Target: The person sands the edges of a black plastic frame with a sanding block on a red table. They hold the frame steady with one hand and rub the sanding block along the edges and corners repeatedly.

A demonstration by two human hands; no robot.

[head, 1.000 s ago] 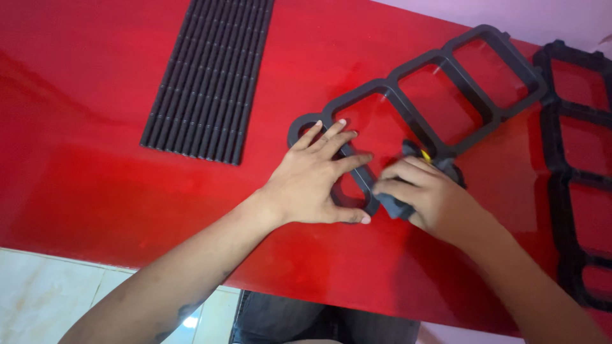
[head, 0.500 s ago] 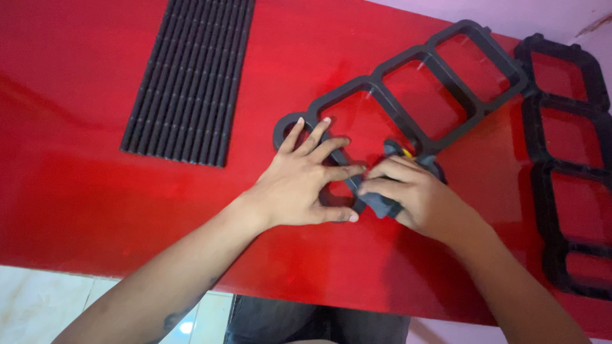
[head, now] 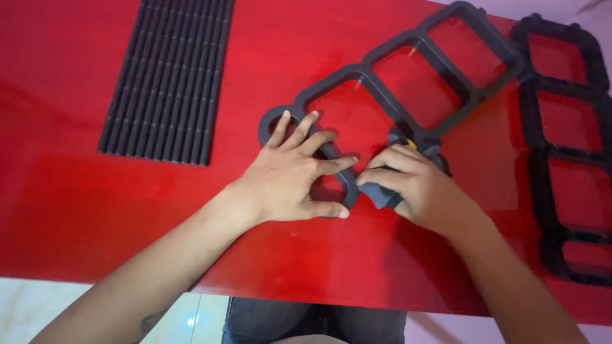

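The left hand (head: pixel 290 181) is lying flat with fingers spread wide, pressing down the near end of a dark grey plastic frame of linked square openings (head: pixel 408 83) on the glossy red table (head: pixel 76 204). Just beside it, the right hand (head: pixel 424 188) is curling closed around a small dark tool with a yellow spot (head: pixel 408 143), working at the frame's edge. The tool's tip is hidden. If it slips, it is likely striking the left fingertips (head: pixel 344 213) close by; weak pressure is likely letting the frame skid. Beyond the left hand a black ribbed mat (head: pixel 169 76) is lying; beyond the right, a second dark frame (head: pixel 564 127).
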